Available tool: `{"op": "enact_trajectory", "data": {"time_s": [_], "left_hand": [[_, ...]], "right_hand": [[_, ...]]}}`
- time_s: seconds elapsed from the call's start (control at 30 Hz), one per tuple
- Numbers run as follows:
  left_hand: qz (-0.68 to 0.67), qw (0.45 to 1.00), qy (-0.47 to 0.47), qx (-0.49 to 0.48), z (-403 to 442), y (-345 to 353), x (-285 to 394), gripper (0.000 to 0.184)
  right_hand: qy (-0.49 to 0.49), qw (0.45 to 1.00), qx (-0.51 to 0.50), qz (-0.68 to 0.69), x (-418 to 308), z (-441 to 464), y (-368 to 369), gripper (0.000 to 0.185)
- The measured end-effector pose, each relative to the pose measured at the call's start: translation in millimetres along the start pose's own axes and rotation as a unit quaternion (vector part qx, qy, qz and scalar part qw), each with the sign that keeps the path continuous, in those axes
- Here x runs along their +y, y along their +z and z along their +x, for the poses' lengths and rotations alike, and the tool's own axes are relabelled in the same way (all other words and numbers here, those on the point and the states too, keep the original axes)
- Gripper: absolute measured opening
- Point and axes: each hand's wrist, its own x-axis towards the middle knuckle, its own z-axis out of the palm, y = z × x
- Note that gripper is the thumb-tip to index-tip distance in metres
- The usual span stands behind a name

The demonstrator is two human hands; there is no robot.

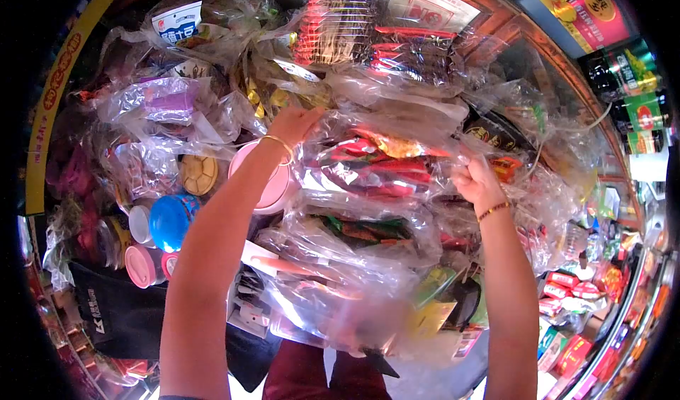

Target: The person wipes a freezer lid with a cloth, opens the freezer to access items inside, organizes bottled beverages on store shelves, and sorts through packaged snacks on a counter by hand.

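Observation:
A large clear plastic bag (397,109) with red snack packets (382,162) in it lies in front of me. My left hand (294,125), with a bracelet at the wrist, is closed on the bag's left edge. On the other side, my right hand (476,182) has its fingers closed on the right edge of the same bag. The mouth of the bag spreads between both hands, and the packets show through the film. Just under my left forearm is a pink round lid (263,180). Fingertips of both hands are partly hidden in the plastic.
Blue (172,221) and pink tubs (144,265) stand at the left beside a black bag (131,315). Stacked red-edged packets (333,30) lie at the back. Dark bottles (623,70) line the right. Another plastic bag (340,294) lies nearest my body.

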Motion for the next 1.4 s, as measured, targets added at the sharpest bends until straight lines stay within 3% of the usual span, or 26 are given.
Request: {"op": "enact_trajectory", "data": {"time_s": [0.03, 0.1, 0.17, 0.23, 0.3, 0.33, 0.4, 0.43, 0.47, 0.53, 0.57, 0.63, 0.7, 0.77, 0.83, 0.87, 0.9, 0.97, 1.0, 1.03, 1.1, 1.13, 1.17, 1.27, 1.33, 1.4], "left_hand": [[-0.001, 1.0, 0.0, 0.0, 8, 4, -3, 0.042], [0.203, 0.932, 0.218, 0.205, 11, 16, -4, 0.033], [0.243, 0.903, 0.251, 0.25, -8, 22, 6, 0.028], [0.281, 0.763, 0.487, 0.32, -45, 9, 42, 0.035], [0.244, 0.716, 0.639, 0.138, -75, 5, 29, 0.035], [0.286, 0.74, 0.609, 0.005, -94, 9, 18, 0.035], [0.376, 0.732, 0.536, -0.188, -124, 27, 1, 0.038], [0.427, 0.711, 0.502, -0.245, -132, 39, -6, 0.041], [0.427, 0.71, 0.503, -0.246, -135, 51, -23, 0.041], [0.399, 0.822, 0.377, -0.154, -137, 71, -54, 0.057], [0.4, 0.821, 0.377, -0.155, -138, 72, -52, 0.057], [0.471, 0.801, 0.362, -0.077, -144, 75, -41, 0.071], [0.503, 0.795, 0.315, -0.129, -143, 72, -32, 0.085], [0.482, 0.81, 0.305, -0.134, -142, 69, -28, 0.079], [0.44, 0.812, 0.367, -0.107, -141, 70, -32, 0.069], [0.397, 0.823, 0.353, -0.204, -145, 74, -25, 0.063], [0.347, 0.825, 0.332, -0.299, -151, 77, -22, 0.056], [0.316, 0.821, 0.406, -0.247, -154, 88, -31, 0.049], [0.379, 0.806, 0.385, -0.242, -149, 95, -29, 0.042], [0.438, 0.788, 0.359, -0.24, -146, 99, -34, 0.036], [0.329, 0.857, 0.383, -0.109, -118, 95, -56, 0.027], [0.363, 0.864, 0.33, -0.112, -110, 87, -50, 0.027], [0.397, 0.867, 0.28, -0.115, -105, 81, -42, 0.028], [0.397, 0.861, 0.301, -0.103, -105, 83, -41, 0.024], [0.378, 0.86, 0.331, -0.094, -112, 79, -38, 0.026], [0.32, 0.868, 0.372, -0.077, -127, 76, -29, 0.042]], "right_hand": [[0.0, 1.0, 0.001, -0.001, -3, 15, -9, 0.012], [-0.119, 0.975, 0.164, -0.091, -12, 7, 16, 0.018], [-0.216, 0.9, 0.189, -0.327, -20, 8, 4, 0.029], [-0.36, 0.862, 0.213, -0.285, -19, -13, 12, 0.028], [-0.378, 0.878, 0.205, -0.21, -15, -43, 7, 0.028], [-0.374, 0.879, 0.207, -0.213, -4, -56, 0, 0.028], [-0.27, 0.951, 0.052, -0.144, 23, -88, -12, 0.025], [-0.376, 0.836, 0.061, -0.394, 53, -87, -23, 0.023], [-0.348, 0.817, -0.01, -0.459, 68, -106, -5, 0.017], [-0.407, 0.636, -0.088, -0.65, 97, -112, 12, 0.006], [-0.427, 0.576, -0.12, -0.687, 105, -110, 23, 0.009], [-0.466, 0.583, -0.127, -0.653, 139, -83, 8, 0.011], [-0.262, 0.588, -0.155, -0.749, 155, -71, -3, 0.01], [-0.222, 0.562, -0.132, -0.786, 151, -63, -9, 0.012], [-0.248, 0.646, -0.078, -0.717, 144, -61, -12, 0.011], [-0.146, 0.818, -0.089, -0.548, 142, -66, -10, 0.017], [-0.142, 0.819, -0.088, -0.549, 144, -70, -12, 0.017], [-0.098, 0.943, -0.12, -0.295, 142, -71, -11, 0.017], [-0.011, 0.978, -0.114, -0.174, 140, -76, -9, 0.014], [-0.013, 0.977, -0.122, -0.176, 132, -76, -7, 0.014], [0.053, 0.979, -0.012, -0.197, 117, -97, -3, 0.014], [0.003, 0.973, 0.005, -0.23, 113, -103, -1, 0.016], [-0.043, 0.964, 0.016, -0.262, 109, -106, -1, 0.016], [-0.172, 0.922, -0.019, -0.348, 102, -117, 6, 0.016], [-0.302, 0.75, -0.107, -0.578, 111, -136, 23, 0.02], [-0.383, 0.634, -0.136, -0.659, 137, -138, 34, 0.028]]}}
